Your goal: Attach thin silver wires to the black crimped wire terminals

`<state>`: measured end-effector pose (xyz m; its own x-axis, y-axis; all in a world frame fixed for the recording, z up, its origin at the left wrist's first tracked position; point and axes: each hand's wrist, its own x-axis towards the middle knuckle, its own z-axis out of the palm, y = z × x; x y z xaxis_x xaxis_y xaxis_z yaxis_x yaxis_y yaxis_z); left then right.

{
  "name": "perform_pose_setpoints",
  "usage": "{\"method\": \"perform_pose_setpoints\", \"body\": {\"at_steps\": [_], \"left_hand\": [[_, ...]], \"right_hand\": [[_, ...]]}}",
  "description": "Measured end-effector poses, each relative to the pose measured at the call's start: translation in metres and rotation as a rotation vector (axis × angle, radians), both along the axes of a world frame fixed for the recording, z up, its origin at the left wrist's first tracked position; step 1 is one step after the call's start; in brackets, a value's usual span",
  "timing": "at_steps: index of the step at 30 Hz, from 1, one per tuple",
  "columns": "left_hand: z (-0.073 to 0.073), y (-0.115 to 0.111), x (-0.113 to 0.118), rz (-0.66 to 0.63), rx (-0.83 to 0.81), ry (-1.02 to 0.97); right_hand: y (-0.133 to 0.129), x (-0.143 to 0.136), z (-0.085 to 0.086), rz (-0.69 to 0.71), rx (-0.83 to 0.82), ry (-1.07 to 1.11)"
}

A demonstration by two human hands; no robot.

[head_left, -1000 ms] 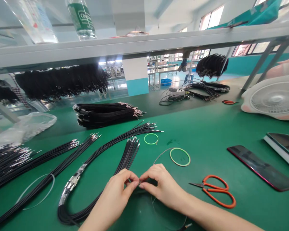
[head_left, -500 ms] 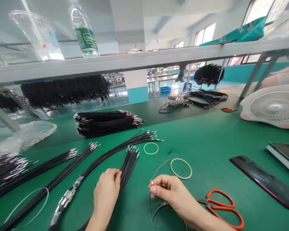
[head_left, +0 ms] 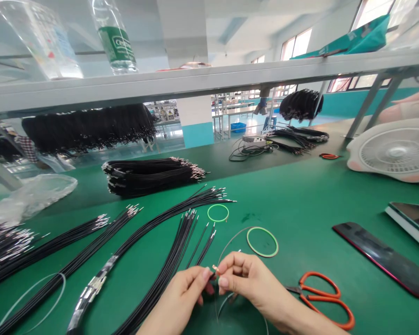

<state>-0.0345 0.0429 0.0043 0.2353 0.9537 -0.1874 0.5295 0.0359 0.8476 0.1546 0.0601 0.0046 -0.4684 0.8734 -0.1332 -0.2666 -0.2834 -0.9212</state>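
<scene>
My left hand (head_left: 185,295) pinches a black cable (head_left: 212,276) near its end. Close against it, my right hand (head_left: 247,279) holds a small copper-coloured piece (head_left: 215,268) between thumb and fingertips, and the two hands nearly touch. A thin grey wire (head_left: 232,238) curves past my right fingers. A loose bundle of black cables (head_left: 171,270) with silver tips lies left of my hands, and a few separate cables (head_left: 204,246) lie just behind them. Green rings (head_left: 262,242) rest beyond my right hand.
Orange-handled scissors (head_left: 321,298) lie right of my right forearm. Further right are a dark flat case (head_left: 380,258) and a white fan (head_left: 398,151). A thick black cable bundle (head_left: 150,177) sits behind, under a metal shelf (head_left: 209,79). More cable bundles (head_left: 70,258) lie left.
My left hand has left the tips of the cable bundle and moved right to meet my right hand, now with a cable in its fingers. A few cables have separated from the bundle.
</scene>
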Motion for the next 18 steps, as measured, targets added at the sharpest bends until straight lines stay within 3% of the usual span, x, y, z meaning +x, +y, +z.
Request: {"method": "perform_pose_setpoints", "body": {"at_steps": [4,8,14,18], "left_hand": [[0.006,0.007,-0.028,0.178,0.128,0.225],[0.004,0.006,-0.05,0.257,0.109,0.4],[-0.009,0.006,-0.049,0.269,0.103,0.539],[-0.001,0.005,-0.036,0.348,0.207,0.539]], "right_hand": [[0.003,0.004,0.0,-0.059,-0.029,-0.039],[0.004,0.004,0.0,-0.075,-0.055,-0.024],[0.005,0.003,-0.006,-0.048,-0.104,0.052],[0.004,0.003,-0.011,0.008,-0.228,0.193]]}}
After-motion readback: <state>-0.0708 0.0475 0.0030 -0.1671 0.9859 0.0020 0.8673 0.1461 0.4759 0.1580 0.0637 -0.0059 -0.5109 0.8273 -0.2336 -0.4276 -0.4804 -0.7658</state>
